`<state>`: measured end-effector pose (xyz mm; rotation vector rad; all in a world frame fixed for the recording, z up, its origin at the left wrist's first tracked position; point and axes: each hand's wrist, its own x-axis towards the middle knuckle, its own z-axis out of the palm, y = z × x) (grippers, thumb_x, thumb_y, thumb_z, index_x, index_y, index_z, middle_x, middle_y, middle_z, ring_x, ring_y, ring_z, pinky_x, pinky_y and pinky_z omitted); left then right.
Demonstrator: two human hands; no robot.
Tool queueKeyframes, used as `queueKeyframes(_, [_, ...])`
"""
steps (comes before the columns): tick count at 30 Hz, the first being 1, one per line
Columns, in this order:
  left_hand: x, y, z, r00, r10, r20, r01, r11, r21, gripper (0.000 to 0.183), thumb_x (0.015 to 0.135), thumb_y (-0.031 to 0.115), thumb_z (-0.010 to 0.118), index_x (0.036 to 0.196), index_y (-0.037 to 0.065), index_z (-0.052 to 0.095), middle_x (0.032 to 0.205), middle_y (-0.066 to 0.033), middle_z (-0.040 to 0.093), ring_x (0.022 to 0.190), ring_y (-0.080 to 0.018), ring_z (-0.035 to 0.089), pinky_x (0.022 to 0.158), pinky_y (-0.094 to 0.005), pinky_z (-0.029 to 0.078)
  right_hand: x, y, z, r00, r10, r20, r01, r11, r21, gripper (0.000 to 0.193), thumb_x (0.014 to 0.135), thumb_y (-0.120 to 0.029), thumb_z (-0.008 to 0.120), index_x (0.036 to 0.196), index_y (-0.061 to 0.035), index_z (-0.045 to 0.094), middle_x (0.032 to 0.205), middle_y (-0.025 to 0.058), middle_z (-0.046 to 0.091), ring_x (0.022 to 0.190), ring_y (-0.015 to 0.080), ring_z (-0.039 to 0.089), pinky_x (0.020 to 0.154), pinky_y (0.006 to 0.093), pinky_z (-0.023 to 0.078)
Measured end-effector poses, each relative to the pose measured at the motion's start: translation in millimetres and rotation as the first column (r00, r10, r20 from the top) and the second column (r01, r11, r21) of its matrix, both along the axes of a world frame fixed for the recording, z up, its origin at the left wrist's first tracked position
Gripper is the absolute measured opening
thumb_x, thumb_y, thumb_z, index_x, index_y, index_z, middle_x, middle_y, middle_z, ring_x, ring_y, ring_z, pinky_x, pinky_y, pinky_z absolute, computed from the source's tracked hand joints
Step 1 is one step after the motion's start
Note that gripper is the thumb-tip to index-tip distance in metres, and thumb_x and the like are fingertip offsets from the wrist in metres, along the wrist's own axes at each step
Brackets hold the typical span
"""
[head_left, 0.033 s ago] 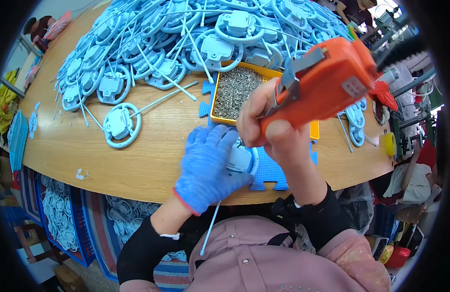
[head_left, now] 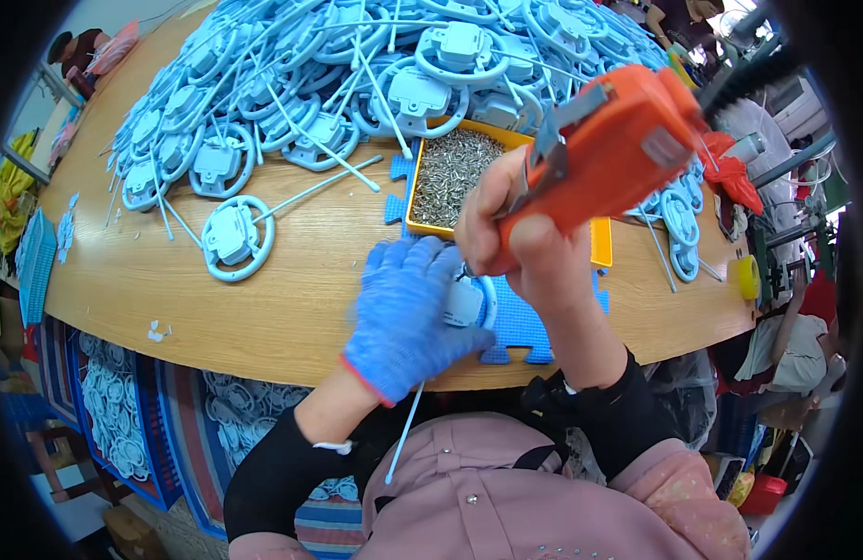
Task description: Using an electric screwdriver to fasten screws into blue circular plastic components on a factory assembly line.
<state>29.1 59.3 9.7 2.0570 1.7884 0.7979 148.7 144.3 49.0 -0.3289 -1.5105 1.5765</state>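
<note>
My left hand [head_left: 399, 313], in a blue knitted glove, holds a light-blue ring-shaped plastic part [head_left: 465, 303] down on a blue foam mat [head_left: 517, 322]. Its thin rod [head_left: 405, 434] sticks out toward my body from under the glove. My bare right hand [head_left: 534, 243] is wrapped round an orange power screwdriver [head_left: 604, 149], held tilted above the part. The driver's tip is at the part's centre housing, beside my left fingertips; the screw there is mostly hidden. Just beyond my hands is a yellow tray [head_left: 431, 230] of small metal screws [head_left: 455, 173].
A large heap of similar light-blue parts [head_left: 413, 98] covers the far table. One single part [head_left: 236, 238] lies left of my hands, and several more [head_left: 682, 233] lie right. Blue crates [head_left: 152, 448] of parts stand below the table's near edge. Other people work at the far corners.
The driver's body has shifted slightly left and up, its tip staying near the part. My left hand has moved very slightly right and still holds the part.
</note>
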Motion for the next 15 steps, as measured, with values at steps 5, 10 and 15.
queueKeyframes(5, [-7, -25, 0, 0.998, 0.020, -0.059, -0.019, 1.000, 0.017, 0.054, 0.062, 0.041, 0.079, 0.102, 0.009, 0.062, 0.105, -0.0119, 0.058, 0.103, -0.0311, 0.053, 0.091, -0.0432, 0.039, 14, 3, 3, 0.996, 0.067, -0.063, -0.070, 0.996, -0.050, 0.054, 0.082, -0.058, 0.064, 0.093, -0.0079, 0.048, 0.062, 0.0009, 0.049, 0.052, 0.0125, 0.050, 0.046, 0.0259, 0.042])
queueKeyframes(10, [-101, -84, 19, 0.975, 0.167, -0.147, -0.151, 0.982, 0.113, 0.045, 0.062, 0.026, 0.082, 0.098, 0.004, 0.065, 0.096, -0.0137, 0.064, 0.093, -0.0319, 0.059, 0.085, -0.0416, 0.046, 86, 38, 16, 0.957, -0.134, -0.257, 0.164, 0.982, 0.097, 0.051, 0.085, -0.052, 0.064, 0.100, -0.0046, 0.051, 0.069, 0.0046, 0.055, 0.057, 0.0139, 0.051, 0.051, 0.0271, 0.042])
queueKeyframes(15, [-205, -32, -19, 0.829, 0.478, -0.289, -0.430, 0.876, 0.216, 0.062, 0.065, 0.014, 0.080, 0.120, 0.000, 0.056, 0.117, -0.0173, 0.055, 0.107, -0.0332, 0.054, 0.093, -0.0400, 0.044, 87, 52, -4, 0.951, -0.175, -0.256, 0.185, 0.983, 0.018, 0.043, 0.085, -0.037, 0.071, 0.103, -0.0026, 0.052, 0.071, 0.0051, 0.056, 0.062, 0.0147, 0.056, 0.054, 0.0263, 0.046])
